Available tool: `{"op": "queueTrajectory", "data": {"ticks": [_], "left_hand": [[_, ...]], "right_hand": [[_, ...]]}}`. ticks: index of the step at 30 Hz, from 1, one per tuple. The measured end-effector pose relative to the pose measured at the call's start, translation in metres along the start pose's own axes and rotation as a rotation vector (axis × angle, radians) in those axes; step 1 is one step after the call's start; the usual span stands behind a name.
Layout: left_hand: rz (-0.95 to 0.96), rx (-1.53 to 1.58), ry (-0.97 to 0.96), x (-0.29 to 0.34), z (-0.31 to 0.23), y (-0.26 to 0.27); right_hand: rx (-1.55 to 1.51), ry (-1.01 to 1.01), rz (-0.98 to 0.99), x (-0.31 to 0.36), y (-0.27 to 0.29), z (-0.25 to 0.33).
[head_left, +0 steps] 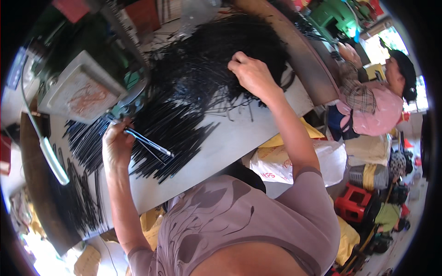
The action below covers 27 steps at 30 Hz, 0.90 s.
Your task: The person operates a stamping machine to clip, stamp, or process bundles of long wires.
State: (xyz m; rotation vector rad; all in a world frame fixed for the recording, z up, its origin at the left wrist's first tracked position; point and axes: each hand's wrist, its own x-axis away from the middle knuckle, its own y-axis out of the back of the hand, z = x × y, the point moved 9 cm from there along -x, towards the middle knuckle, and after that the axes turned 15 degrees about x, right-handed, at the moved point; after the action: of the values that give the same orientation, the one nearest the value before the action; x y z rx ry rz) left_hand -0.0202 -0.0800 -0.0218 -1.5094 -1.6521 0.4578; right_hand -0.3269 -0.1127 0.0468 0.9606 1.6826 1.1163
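Observation:
My left hand is closed in a pinch beside the machine's working head. From it a thin, shiny dark strip slants down to the right, with a second thin one just under it. Below lies a layer of straight black strips, roughly lined up on the pale tabletop. My right hand hovers at or touches the near right side of a large tangled heap of black strips. Its fingers are curled together, and whatever they hold is hidden.
A dark green machine with a grey, stained tray stands at the left. A white lamp hangs beside it. Wooden boards edge the table's far right. White sacks and a red stool are right. A co-worker sits at another green machine.

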Motion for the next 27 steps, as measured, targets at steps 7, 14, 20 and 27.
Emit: {"op": "queueTrajectory", "data": {"ticks": [7,14,20,27], "left_hand": [[-0.124,-0.21,-0.038,0.006,0.003,0.007],[-0.081,-0.335,-0.024,0.01,0.001,0.004],[-0.077,-0.321,-0.075,0.007,-0.001,0.004],[-0.128,-0.257,-0.09,0.013,-0.005,0.003]], "right_hand": [[-0.043,0.028,0.029,0.003,0.009,0.002],[0.088,0.164,-0.113,0.004,0.012,0.019],[-0.049,0.382,-0.494,0.001,0.065,0.088],[-0.609,0.303,-0.365,-0.03,0.042,0.161]]}}
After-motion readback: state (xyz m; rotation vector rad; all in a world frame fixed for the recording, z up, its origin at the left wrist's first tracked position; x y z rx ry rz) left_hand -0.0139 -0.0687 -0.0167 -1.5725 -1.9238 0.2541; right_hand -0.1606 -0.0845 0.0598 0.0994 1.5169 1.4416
